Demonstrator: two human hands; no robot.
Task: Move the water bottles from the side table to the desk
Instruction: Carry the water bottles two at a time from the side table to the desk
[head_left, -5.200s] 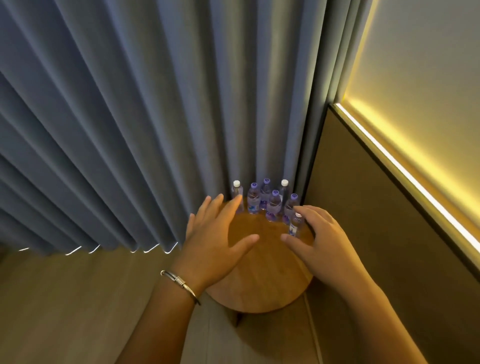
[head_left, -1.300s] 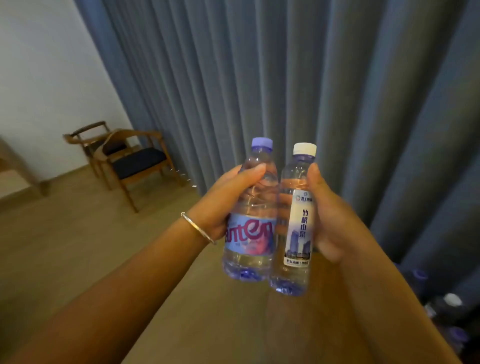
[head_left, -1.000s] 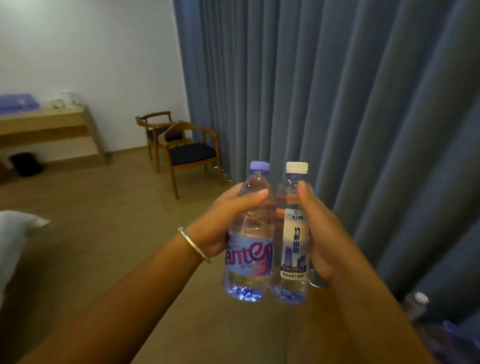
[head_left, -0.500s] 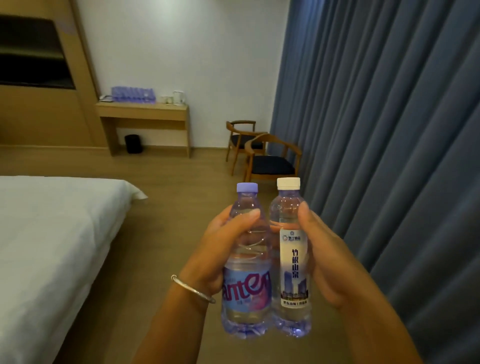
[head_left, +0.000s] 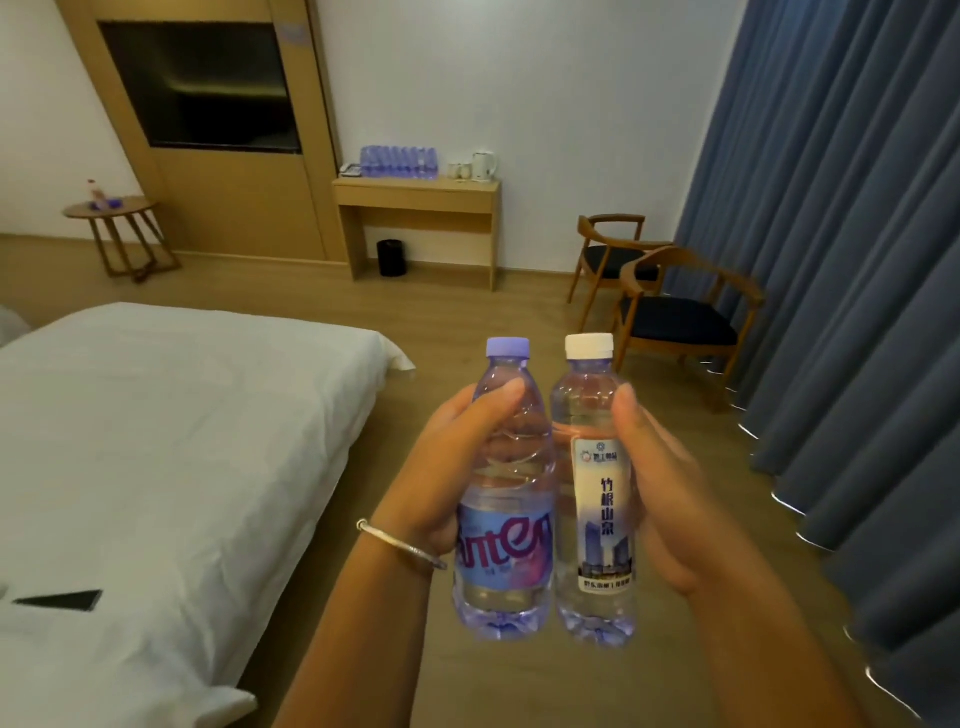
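Plastic bottles upright and touching, purple-capped bottle (head_left: 503, 499) wrapped in my left hand (head_left: 457, 467), white-capped bottle (head_left: 595, 493) in my right hand (head_left: 660, 499); I carry both level toward the desk (head_left: 415, 200) far ahead.

Two held water bottles (head_left: 501, 499), two chairs (head_left: 675, 317), one bed (head_left: 156, 441), one desk (head_left: 415, 195)

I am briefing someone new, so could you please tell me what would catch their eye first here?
Front and centre, the left hand grips a purple-capped water bottle and the right hand a white-capped water bottle, both upright, side by side. A row of bottles stands on the desk at the far wall.
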